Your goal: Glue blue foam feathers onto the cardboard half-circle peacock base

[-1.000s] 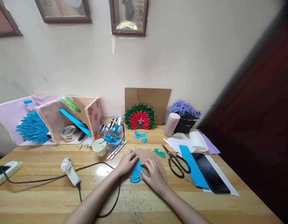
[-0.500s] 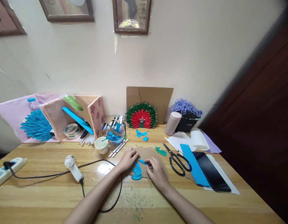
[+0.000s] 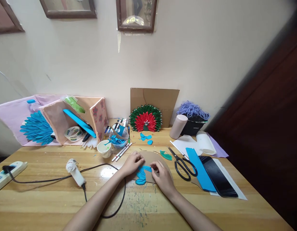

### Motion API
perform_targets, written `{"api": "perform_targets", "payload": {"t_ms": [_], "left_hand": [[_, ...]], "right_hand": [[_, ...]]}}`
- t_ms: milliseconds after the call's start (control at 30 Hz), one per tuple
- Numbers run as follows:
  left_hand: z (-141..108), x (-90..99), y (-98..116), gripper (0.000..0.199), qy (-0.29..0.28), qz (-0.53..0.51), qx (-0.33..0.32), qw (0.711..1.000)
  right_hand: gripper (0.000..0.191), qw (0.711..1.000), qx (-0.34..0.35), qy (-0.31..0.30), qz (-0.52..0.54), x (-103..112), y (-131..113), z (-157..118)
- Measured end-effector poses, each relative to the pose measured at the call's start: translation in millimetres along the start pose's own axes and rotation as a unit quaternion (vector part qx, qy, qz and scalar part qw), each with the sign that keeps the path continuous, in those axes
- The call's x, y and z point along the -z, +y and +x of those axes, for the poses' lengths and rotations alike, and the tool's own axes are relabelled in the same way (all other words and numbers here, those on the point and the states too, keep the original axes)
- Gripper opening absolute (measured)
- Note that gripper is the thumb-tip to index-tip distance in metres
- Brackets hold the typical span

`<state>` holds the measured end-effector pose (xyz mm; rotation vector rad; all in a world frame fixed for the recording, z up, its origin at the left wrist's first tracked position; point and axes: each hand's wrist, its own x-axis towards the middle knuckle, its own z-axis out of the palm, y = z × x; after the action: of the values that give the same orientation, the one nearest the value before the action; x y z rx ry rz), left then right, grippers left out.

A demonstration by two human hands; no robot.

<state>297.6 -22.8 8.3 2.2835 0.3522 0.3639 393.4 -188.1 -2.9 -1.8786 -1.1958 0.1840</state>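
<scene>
A round piece of brown cardboard (image 3: 153, 157) lies on the table under both hands. Several blue petal-shaped pieces (image 3: 140, 176) lie in a fanned cluster on its left part. My left hand (image 3: 133, 165) rests at the disc's left edge beside the cluster, fingers bent and pressed together; what lies under its fingertips is hidden. From the right, my right hand (image 3: 163, 176) pinches the outer end of a narrow blue petal (image 3: 147, 168), whose other end reaches the cluster. A green leaf-shaped piece (image 3: 166, 155) lies at the disc's upper right edge.
Black-handled scissors (image 3: 183, 165), a blue sheet (image 3: 198, 170) and a phone (image 3: 218, 176) lie to the right. A glue gun (image 3: 76, 173) with a looping cable stands left. Behind are a paper cup (image 3: 104, 150), loose blue pieces (image 3: 150, 142) and a red-green peacock craft (image 3: 145, 118).
The narrow blue petal has shifted slightly left and now meets the cluster, with my right hand still at its outer end. My left hand has barely moved.
</scene>
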Motion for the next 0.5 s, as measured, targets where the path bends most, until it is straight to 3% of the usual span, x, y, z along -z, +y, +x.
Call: {"api": "perform_targets", "payload": {"t_ms": [167, 500], "left_hand": [[0.4, 5.6, 3.3, 0.021, -0.04, -0.009, -0.022, 0.999], [2.8, 6.3, 0.7, 0.022, -0.033, -0.048, -0.021, 0.998]], "right_hand": [[0.015, 1.0, -0.005, -0.012, 0.013, 0.2, 1.3, -0.6], [0.02, 0.999, 0.014, -0.037, 0.007, 4.4, 2.1, -1.5]]}}
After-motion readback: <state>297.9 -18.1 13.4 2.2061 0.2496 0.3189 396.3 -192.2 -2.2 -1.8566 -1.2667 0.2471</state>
